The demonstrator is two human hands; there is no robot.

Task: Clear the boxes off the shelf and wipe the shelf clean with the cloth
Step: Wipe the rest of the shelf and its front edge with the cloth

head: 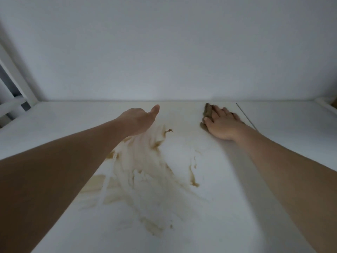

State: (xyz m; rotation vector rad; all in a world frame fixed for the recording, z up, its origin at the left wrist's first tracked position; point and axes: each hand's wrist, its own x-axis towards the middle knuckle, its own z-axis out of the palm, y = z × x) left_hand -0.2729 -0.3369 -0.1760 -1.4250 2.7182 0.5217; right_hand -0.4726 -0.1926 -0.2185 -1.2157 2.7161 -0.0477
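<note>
The white shelf (237, 179) carries no boxes, only brown smears (145, 170) across its middle. The right hand (221, 123) presses flat, fingers straight, on the brown cloth (207, 111) near the back wall; the left hand (140, 118) hovers empty, thumb out. Best drag the cloth firmly leftward through the smears in overlapping passes.
</note>
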